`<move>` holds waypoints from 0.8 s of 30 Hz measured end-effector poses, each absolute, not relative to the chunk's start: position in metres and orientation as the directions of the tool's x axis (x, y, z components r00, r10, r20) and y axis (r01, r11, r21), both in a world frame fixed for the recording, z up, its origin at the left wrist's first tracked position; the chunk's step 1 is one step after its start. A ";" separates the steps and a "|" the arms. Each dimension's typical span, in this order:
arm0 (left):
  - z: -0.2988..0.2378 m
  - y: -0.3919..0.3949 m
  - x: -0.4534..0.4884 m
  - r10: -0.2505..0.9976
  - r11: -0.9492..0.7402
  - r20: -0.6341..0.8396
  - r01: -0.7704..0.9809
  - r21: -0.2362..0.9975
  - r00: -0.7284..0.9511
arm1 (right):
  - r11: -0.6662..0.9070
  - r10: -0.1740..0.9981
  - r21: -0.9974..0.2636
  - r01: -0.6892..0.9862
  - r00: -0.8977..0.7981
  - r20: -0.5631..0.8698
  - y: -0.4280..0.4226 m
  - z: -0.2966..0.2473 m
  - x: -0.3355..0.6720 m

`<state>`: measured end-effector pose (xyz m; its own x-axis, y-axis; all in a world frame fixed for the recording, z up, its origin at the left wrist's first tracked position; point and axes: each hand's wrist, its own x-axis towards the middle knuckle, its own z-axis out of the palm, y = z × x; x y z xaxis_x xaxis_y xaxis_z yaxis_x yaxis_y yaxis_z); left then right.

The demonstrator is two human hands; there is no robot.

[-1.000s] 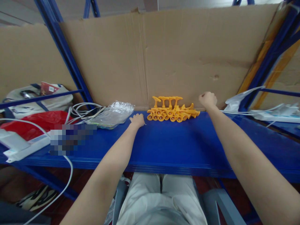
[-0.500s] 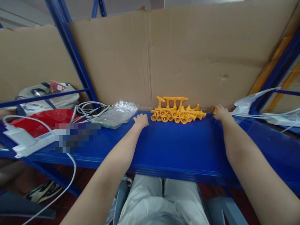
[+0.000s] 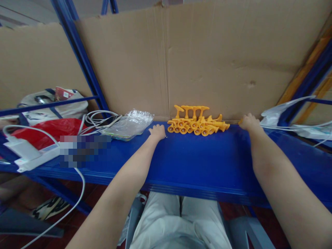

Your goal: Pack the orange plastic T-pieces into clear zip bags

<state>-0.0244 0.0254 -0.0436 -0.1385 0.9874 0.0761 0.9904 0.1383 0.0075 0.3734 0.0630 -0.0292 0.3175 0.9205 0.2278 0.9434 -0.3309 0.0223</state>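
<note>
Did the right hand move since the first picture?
Yes. Judged against the dent in the cardboard wall, the right hand has come down and slightly right.

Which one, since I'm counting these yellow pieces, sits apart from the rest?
The mostly hidden yellow piece at the right hand; the others form one pile.

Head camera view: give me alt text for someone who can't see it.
Stacked yellow pieces with flared ends sit on a blue tabletop between a person's left hand and right hand, some yellow also showing at the latter. Clear plastic packaging lies at left; cardboard stands behind.
</note>
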 end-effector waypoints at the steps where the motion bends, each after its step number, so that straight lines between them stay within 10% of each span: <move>1: -0.043 0.025 -0.024 0.988 0.136 0.074 0.991 0.009 -0.137 | -0.335 0.921 0.032 0.942 0.320 0.222 0.062 -0.029 0.373; 24: -0.043 0.023 -0.022 0.989 0.132 0.071 0.991 0.010 -0.132 | -0.302 0.934 0.072 0.951 0.280 0.220 0.062 -0.022 0.382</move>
<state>-0.0224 0.0226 -0.0426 -0.1324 0.9887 0.0706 0.9912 0.1321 0.0098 0.3822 0.0618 -0.0224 0.2799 0.9344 0.2202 0.9506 -0.3017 0.0723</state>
